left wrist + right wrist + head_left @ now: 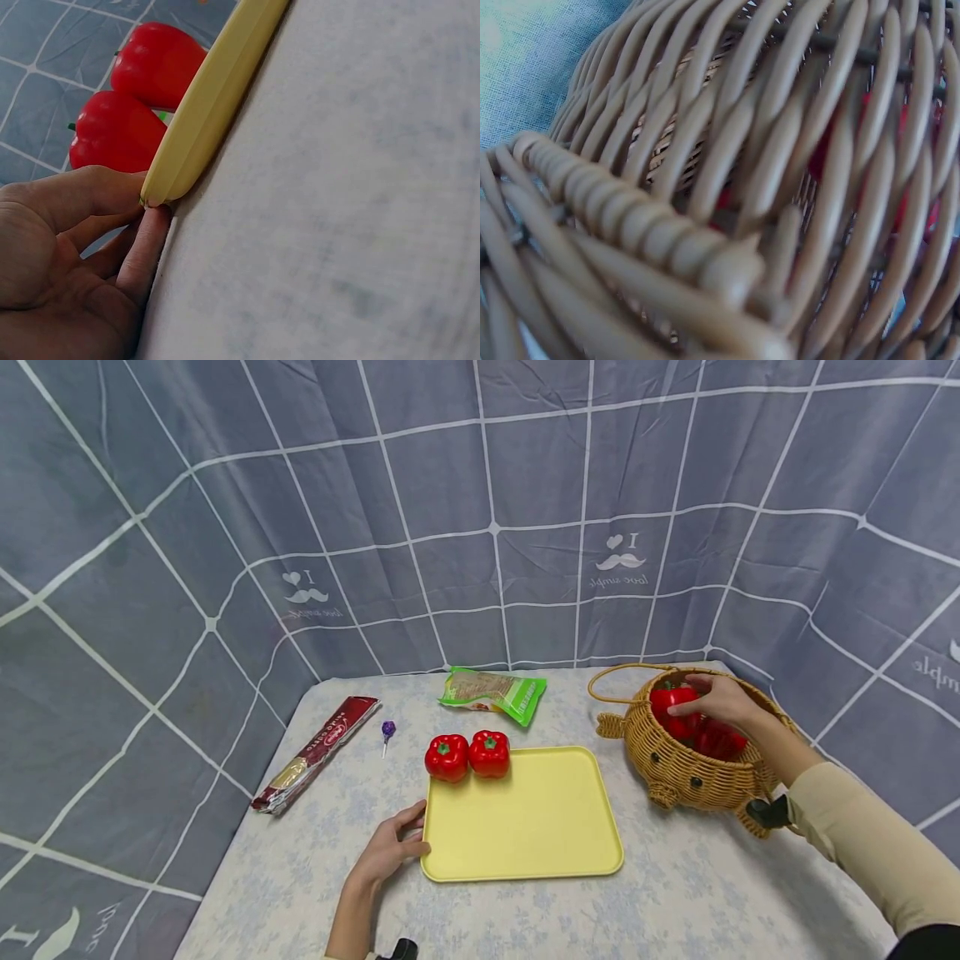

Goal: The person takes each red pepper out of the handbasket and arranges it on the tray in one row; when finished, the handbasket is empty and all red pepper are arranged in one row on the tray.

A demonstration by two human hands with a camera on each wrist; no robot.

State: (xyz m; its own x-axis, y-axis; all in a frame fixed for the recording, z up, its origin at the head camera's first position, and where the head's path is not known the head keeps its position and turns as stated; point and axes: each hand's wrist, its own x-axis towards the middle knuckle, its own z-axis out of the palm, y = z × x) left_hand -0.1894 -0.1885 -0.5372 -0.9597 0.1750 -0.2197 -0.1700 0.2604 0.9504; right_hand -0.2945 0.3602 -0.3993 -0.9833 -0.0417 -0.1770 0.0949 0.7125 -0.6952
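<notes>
My left hand [388, 847] pinches the left edge of a yellow tray [525, 827]; in the left wrist view its fingertips meet at the tray's rim. Two red bell peppers, a left one [447, 758] and a right one [490, 754], stand side by side at the tray's far left corner. On the right, my right hand [720, 700] reaches into a wicker basket [675, 777] and grips a red bell pepper [670, 699] by its upper part. More red [717, 740] shows below that hand inside the basket. The right wrist view is filled by the basket's weave [780, 150].
A long dark-red packet [318, 756] lies at the table's left side, with a purple lollipop [387, 729] beside it. Behind the tray lies a green-and-clear bag [495, 692]. The basket's handle loop [600, 681] leans left. A grey-blue checked curtain [450, 527] surrounds the table's back and sides.
</notes>
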